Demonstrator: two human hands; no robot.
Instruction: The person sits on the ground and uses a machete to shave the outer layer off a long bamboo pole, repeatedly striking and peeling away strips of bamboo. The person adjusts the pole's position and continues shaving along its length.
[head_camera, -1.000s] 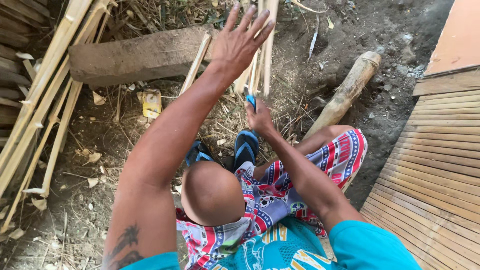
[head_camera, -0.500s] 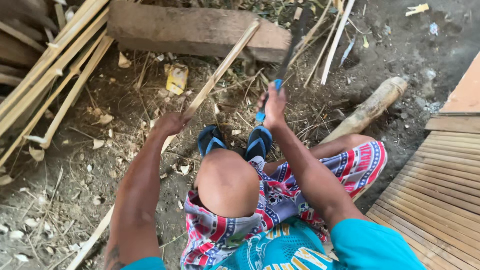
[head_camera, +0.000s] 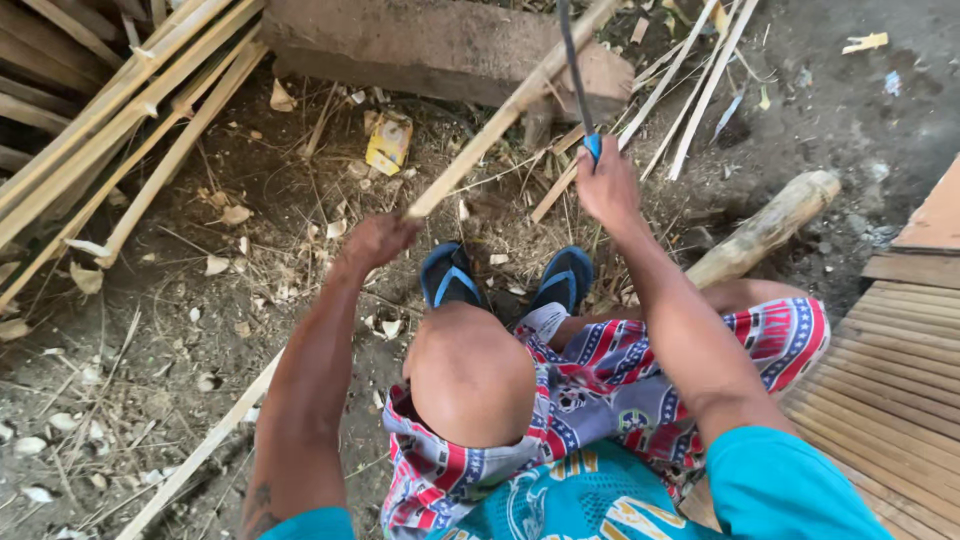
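Two hands are working over bare ground in the single head view, looking down past a bent knee and patterned shorts. The left hand is closing around a long bamboo strip, fingers wrapped fully about it. The strip's long axis is running diagonally: its far end is pointing up and to the right, crossing over the grey wooden block near the top of the frame, while its near end is slanting down and to the left past the left forearm and reaching toward the bottom left corner over the dirt ground.

The right hand is gripping the blue handle of a knife, closed tight on it. The dark blade is pointing almost straight up the frame, tilting slightly left, and its long axis is crossing the bamboo strip near the block. Whether the blade is touching the strip there is hard to tell.

Below the hands, two blue sandals are resting side by side on the ground, toes pointing up the frame. A bundle of bamboo poles is lying at the upper left, slanting much like the strip. A round log is lying to the right of the right forearm, beside a slatted bamboo platform. A yellow wrapper is sitting among the shavings near the block.
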